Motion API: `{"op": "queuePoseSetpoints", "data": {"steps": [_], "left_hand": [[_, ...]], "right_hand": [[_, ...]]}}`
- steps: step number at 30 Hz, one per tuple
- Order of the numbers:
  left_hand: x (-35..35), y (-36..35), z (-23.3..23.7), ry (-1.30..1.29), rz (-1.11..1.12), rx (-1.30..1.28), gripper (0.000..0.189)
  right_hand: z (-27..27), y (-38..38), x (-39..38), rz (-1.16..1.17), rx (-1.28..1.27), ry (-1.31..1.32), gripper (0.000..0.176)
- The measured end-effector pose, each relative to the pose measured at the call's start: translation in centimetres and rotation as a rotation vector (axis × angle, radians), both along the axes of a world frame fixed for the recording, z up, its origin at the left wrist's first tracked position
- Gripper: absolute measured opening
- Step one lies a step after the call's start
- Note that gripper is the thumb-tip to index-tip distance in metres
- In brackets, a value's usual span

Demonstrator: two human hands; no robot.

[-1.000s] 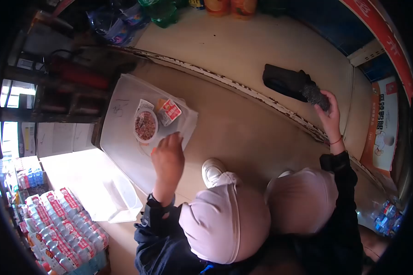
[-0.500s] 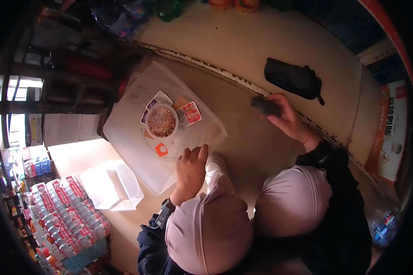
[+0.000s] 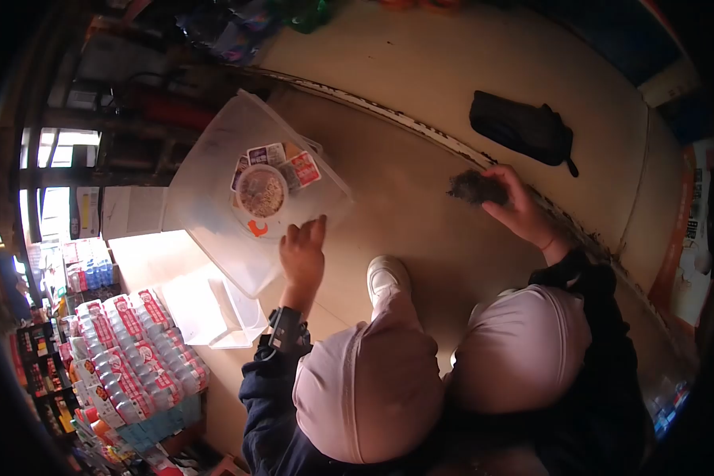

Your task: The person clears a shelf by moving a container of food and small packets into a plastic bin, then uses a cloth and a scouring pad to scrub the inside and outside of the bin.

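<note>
My left hand point(image 3: 302, 252) has its fingers curled over the near edge of a translucent plastic box point(image 3: 206, 170). Inside the box sits a round tub point(image 3: 262, 192) of small brownish-pink pieces, with printed packets point(image 3: 301, 169) beside it and an orange piece point(image 3: 257, 228) near it. Off to the right, my right hand point(image 3: 517, 208) pinches a dark, fuzzy clump point(image 3: 476, 188) between thumb and fingers, above the floor. What the clump is made of cannot be made out.
A black pouch point(image 3: 522, 127) lies on the raised ledge past a chipped edge point(image 3: 389, 117). Shrink-wrapped bottles point(image 3: 127, 349) are stacked at lower left, near a clear plastic container point(image 3: 230, 309). My white shoe point(image 3: 387, 274) stands between the hands. A printed carton point(image 3: 694, 230) is at far right.
The plastic box and its contents have shifted left, away from my shoe, and my left hand has moved along with it. My right hand still holds the dark clump. The view has shifted slightly.
</note>
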State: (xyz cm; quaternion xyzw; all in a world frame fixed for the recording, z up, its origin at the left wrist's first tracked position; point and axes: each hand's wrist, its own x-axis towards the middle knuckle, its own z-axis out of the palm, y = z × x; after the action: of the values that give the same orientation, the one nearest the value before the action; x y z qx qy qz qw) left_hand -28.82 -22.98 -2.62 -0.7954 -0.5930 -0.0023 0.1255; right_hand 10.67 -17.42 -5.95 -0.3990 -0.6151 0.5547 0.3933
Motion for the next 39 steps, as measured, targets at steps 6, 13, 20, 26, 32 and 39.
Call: {"op": "queuePoseSetpoints", "data": {"steps": [6,13,20,26,32,39], "left_hand": [[-1.8,2.7,1.0,-0.044,0.039,0.062,0.042],[2.5,-0.6,5.4,-0.175,0.008,-0.033,0.05],[5.7,-3.6,10.7,-0.278,-0.38,-0.348,0.031],[6.3,-3.5,10.1,-0.36,-0.689,-0.661,0.029],[8.1,-5.1,2.8,-0.456,-0.826,-0.742,0.035],[13.6,-5.0,-5.0,-0.447,-0.767,-0.571,0.034]], "right_hand": [[-0.7,-0.4,0.3,0.032,-0.037,0.004,0.043],[-1.7,0.5,0.1,-0.016,-0.072,0.07,0.044],[-1.2,0.1,-0.5,0.109,-0.132,0.041,0.059],[-1.6,-0.6,-2.8,0.301,-0.484,0.489,0.063],[-5.2,-2.0,-3.2,0.286,-0.461,0.181,0.062],[-8.6,-0.5,-2.5,0.02,-0.644,0.09,0.065]]}}
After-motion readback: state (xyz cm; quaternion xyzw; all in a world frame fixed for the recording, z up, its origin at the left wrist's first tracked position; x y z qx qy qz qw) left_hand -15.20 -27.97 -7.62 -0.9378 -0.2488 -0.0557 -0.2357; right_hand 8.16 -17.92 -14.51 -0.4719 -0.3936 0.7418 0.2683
